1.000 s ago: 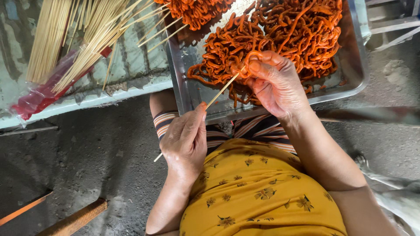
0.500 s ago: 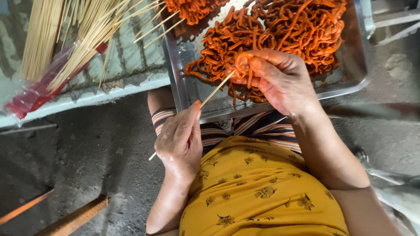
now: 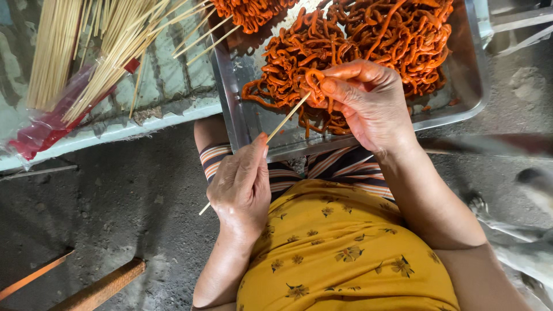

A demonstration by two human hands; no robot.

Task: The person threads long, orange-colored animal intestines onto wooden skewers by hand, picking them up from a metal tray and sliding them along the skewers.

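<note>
Left hand (image 3: 241, 187), lower centre of the frame, pinches a thin bamboo skewer (image 3: 282, 122) between thumb and fingers; the stick slants up and right. Right hand (image 3: 368, 101), upper centre, closes its fingertips around an orange strip (image 3: 315, 86) at the skewer's tip. Both meet above a metal tray (image 3: 230, 86) heaped with orange strips (image 3: 374, 34), at the top of the frame. Loose skewers (image 3: 109, 46) lie on a pale surface (image 3: 167, 86), upper left.

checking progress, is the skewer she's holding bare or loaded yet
Nearly bare: the skewer in the left hand shows clean wood; only its tip meets the orange strip pinched by the right hand.
</note>
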